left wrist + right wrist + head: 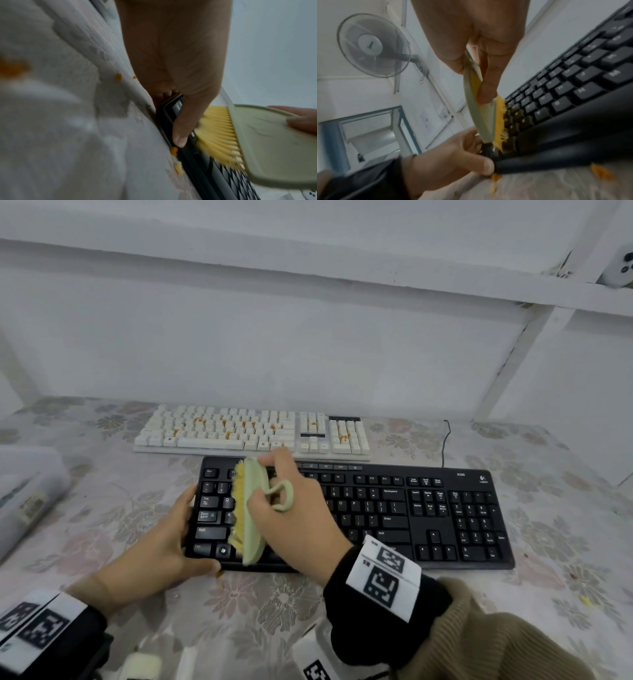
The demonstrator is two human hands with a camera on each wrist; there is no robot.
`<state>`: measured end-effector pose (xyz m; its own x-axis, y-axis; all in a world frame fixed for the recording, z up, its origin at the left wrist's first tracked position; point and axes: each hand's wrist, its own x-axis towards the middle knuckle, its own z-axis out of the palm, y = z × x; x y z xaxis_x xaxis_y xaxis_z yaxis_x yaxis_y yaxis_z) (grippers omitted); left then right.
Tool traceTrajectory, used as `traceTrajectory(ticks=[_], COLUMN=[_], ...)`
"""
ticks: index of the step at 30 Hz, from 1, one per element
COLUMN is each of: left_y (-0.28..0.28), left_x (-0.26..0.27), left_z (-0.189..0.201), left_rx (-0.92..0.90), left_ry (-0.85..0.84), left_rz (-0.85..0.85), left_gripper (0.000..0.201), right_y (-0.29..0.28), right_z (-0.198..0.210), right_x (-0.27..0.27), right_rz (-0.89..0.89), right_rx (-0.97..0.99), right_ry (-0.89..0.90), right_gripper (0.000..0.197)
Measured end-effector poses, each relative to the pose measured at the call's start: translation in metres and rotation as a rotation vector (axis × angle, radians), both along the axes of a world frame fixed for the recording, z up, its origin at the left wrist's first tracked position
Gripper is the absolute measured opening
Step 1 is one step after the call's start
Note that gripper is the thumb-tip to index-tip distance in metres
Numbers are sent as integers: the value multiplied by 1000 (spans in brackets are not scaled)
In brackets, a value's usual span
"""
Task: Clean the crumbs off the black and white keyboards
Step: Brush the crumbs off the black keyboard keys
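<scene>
- Right hand [291, 508] grips a pale green brush with yellow bristles [251, 508], bristles on the left keys of the black keyboard [394, 515].
- Left hand [161, 542] clasps that keyboard's left end on the floral tablecloth [565, 559].
- Crumb-strewn white keyboard [253, 433] lies just behind.

Camera layout — head view from above, wrist views low at table level.
Both wrist cameras sit close, sharing the black keyboard's [376, 515] left end and brush [267, 148] with the head view.
</scene>
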<state>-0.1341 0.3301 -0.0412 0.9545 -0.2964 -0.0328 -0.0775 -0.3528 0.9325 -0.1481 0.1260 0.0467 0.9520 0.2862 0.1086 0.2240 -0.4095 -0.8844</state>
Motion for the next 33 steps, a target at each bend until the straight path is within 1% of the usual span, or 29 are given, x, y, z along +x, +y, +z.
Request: traceTrajectory(ticks=[4,7,8,10,13,15,19,22,24,26,28,29,31,33], left_y=[1,1,1,1,0,1,2,0,-2,-2,-1,0,1,2], left_x=[1,2,1,1,0,0,1,0,-1,0,0,0,1,1], left_z=[-1,-2,-1,-1,0,-2,-2,-1,1,0,-1,-2,-3,-4], left_rx=[-9,-16,-21,-30,-2,7,16,2,-21,-26,-19,-18,2,14], left_ry=[7,14,16,28,29,27,7,1,-1,-1,6,9,8,4], left_rz=[10,13,15,21,24,25,16,15,20,22,26,24,22,23], left_gripper=[106,108,107,106,107,107,107,106,103,102,103,104,105,105], right_y=[3,1,-1,-2,-3,-1,2,3,0,-4,-6,-6,-5,-1], right_z=[-9,-5,-1,7,14,12,-2,-9,-7,0,8,12,16,15], right_x=[-13,-16,-14,-7,6,10,0,-11,-14,-10,-4,-1,4,8], right_rz=[96,167,160,85,-59,-82,-12,79,136,156,125,89,-7,-79], right_rx=[-55,-79,-70,-13,86,98,25,-11,-60,-105,-97,-60,44,99], right_ry=[34,51,50,20,-70,-86,-15,44,71,90,77,56,-15,-83], right_gripper=[17,17,16,16,25,27,20,17,16,14,13,13,19,24])
